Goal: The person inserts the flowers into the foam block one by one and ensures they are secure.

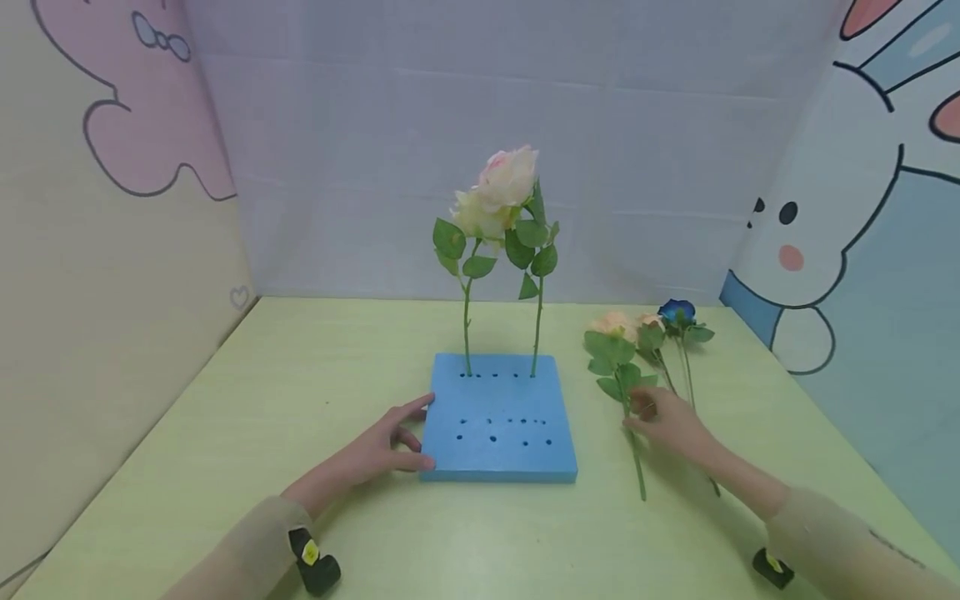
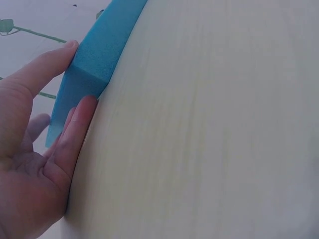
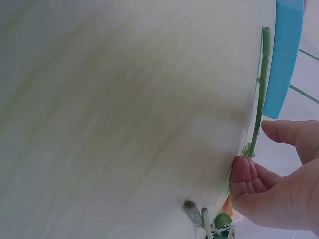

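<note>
In the head view a blue board [image 1: 491, 396] with rows of holes lies on the table. My left hand [image 1: 382, 442] rests against its left edge, fingers spread and thumb at the front corner. The left wrist view shows fingertips touching the board's side [image 2: 97, 59]. Right of the board, my right hand [image 1: 667, 421] is at the stem of a peach flower [image 1: 615, 354] lying on the table. In the right wrist view the green stem [image 3: 261, 84] runs beside the thumb toward the fingertips, with a gap between thumb and fingers. Part of the stem is hidden by the hand.
Two pale roses [image 1: 495, 192] stand upright in the board's back row. Beyond my right hand lie a blue flower [image 1: 677, 312] and another peach flower [image 1: 651, 333], partly covered by leaves. A pale backdrop [image 1: 337, 167] rises behind the table [image 1: 315, 375].
</note>
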`<state>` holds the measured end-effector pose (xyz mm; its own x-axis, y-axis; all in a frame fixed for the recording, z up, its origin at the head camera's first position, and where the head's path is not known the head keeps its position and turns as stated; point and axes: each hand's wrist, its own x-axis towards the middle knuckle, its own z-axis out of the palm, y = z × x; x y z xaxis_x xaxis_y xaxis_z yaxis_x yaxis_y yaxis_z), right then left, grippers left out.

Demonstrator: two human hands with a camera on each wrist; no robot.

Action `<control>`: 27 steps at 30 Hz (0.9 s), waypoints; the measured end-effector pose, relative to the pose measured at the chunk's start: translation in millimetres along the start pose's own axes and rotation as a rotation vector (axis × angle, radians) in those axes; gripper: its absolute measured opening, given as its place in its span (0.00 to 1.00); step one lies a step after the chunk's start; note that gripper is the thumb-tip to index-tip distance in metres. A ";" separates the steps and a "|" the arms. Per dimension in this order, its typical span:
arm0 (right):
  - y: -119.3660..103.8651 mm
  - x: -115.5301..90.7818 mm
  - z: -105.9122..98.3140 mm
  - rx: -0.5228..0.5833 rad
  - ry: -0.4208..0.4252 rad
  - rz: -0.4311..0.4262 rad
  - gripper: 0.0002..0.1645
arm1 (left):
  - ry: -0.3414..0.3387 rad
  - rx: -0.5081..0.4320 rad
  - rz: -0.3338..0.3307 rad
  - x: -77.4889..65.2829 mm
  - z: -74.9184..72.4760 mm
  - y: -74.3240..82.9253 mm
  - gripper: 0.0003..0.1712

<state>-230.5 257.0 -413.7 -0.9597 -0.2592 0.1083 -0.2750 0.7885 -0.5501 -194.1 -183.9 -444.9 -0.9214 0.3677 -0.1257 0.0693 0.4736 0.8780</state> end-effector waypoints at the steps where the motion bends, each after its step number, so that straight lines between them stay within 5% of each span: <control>1: 0.1 0.7 0.1 -0.004 -0.010 0.005 0.30 | 0.000 -0.005 -0.002 0.0 0.1 -0.4 0.56; 27: -4.4 8.1 -2.4 0.047 -0.191 0.046 0.45 | 0.023 0.007 -0.029 1.5 2.0 2.2 0.55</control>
<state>-237.3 252.7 -408.5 -0.9416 -0.3284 -0.0742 -0.2243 0.7762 -0.5892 -194.6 -180.7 -444.0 -0.9316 0.3353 -0.1406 0.0449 0.4897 0.8708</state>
